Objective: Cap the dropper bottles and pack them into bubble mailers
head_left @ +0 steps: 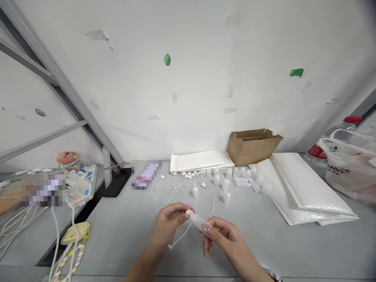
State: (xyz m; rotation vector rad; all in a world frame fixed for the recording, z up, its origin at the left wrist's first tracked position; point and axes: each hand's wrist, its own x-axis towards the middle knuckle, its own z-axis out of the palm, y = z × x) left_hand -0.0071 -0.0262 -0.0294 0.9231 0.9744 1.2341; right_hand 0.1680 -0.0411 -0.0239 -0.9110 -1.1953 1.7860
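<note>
Near the front of the grey table, my right hand (pixel 221 235) grips the body of a small translucent plastic bottle (pixel 200 223), tilted with its top toward the left. At that top end, the fingertips of my left hand (pixel 173 221) pinch the white cap (pixel 190 213). A thin white strap (pixel 179 238) hangs from the cap and ends in a small bent tip. Just beyond my hands lies a loose white strap with a ring (pixel 212 207). Small capped bottles (pixel 226 197) stand farther back, beside a scatter of white ringed straps (pixel 176 188).
Behind are white padded mailers (pixel 199 160), an open cardboard box (pixel 254 147) and several small bottles. More bubble mailers (pixel 311 184) and a plastic bag (pixel 349 156) lie right. At left are a blurred phone (pixel 147 174), a power strip (pixel 84 186), cables and another person's hand (pixel 13 199).
</note>
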